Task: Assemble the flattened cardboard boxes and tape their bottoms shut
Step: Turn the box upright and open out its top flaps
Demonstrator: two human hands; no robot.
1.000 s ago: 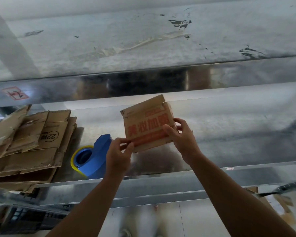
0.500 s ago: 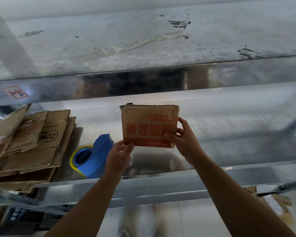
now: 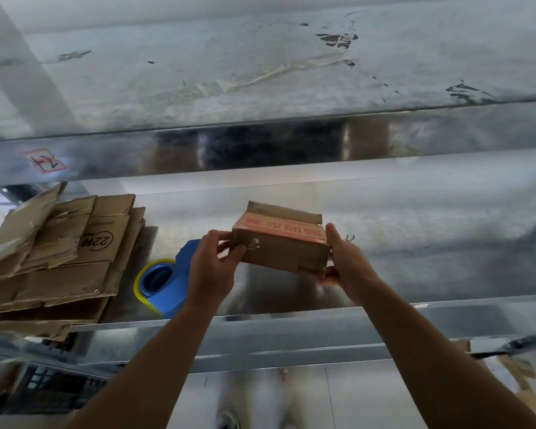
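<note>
Head view: a small brown cardboard box with a red printed band (image 3: 280,249) is held between both hands over the middle of the shiny sheet-metal shelf surface (image 3: 430,243), nearer its front edge than its back. The box is opened into shape and tilted, the red band facing up and away, with one flap standing up along its far edge. The left hand (image 3: 212,267) grasps the box's left end, thumb and fingertips pinching the corner. The right hand (image 3: 345,258) grasps the right end, thumb raised along the side and fingers curled under the lower corner. Whether the box touches the surface cannot be told.

Just left of the left hand, near the front edge, lies a blue plastic tape dispenser carrying a yellow-rimmed roll (image 3: 164,284). At the surface's left end sits a fanned stack of flattened brown cardboard boxes (image 3: 53,252), the lowest ones overhanging the front edge. Above, a scuffed upper metal shelf (image 3: 260,72) bears a red-outlined label (image 3: 43,161) on its front lip near the left.
</note>
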